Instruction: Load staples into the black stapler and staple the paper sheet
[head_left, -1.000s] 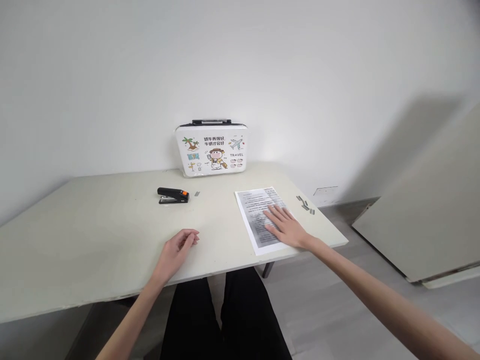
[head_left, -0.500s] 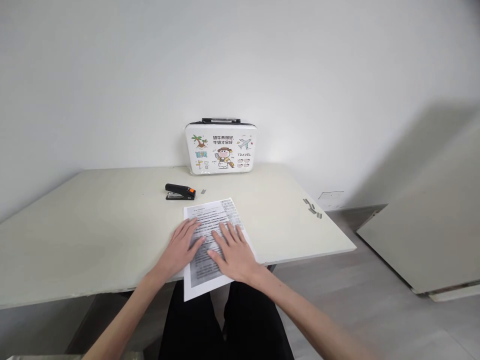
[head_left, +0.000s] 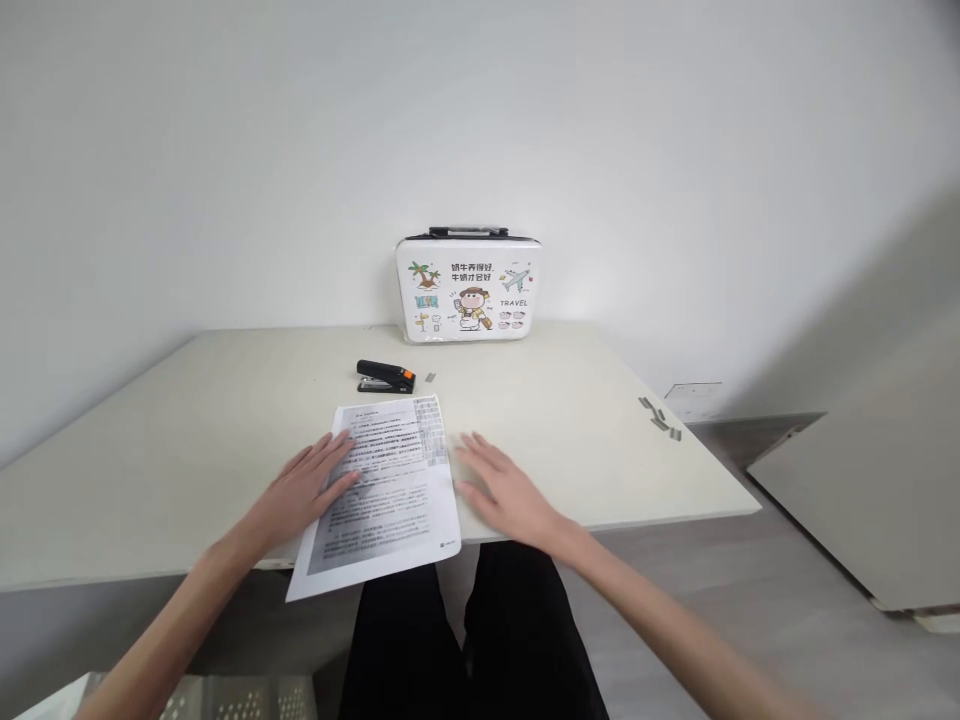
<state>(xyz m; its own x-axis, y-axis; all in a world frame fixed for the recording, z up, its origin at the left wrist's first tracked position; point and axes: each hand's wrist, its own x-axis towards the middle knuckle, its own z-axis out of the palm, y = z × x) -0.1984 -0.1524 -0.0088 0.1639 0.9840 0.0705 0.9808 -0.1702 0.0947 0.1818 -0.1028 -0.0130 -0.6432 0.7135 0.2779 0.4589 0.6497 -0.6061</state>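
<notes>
A printed sheet of paper point(head_left: 390, 490), possibly more than one, lies tilted on the table, its near end hanging past the front edge. Flat on its left side rests my left hand point(head_left: 300, 495), fingers stretched out. My right hand point(head_left: 510, 495) is just off the paper's right edge, fingers extended and slightly blurred, with nothing in it. Beyond the paper's top edge sits a black stapler point(head_left: 385, 378) with an orange patch. A small strip of staples point(head_left: 430, 377) lies to the stapler's right.
A white cartoon-printed case point(head_left: 469, 290) with a black handle stands against the wall at the back of the table point(head_left: 187, 450). Several staple strips point(head_left: 660, 420) lie near the table's right edge. A pale panel point(head_left: 862, 500) stands on the floor at right.
The paper has shifted left and turned, with my left hand on it. My right hand has come off the sheet to its right side. The whole view has swung slightly left.
</notes>
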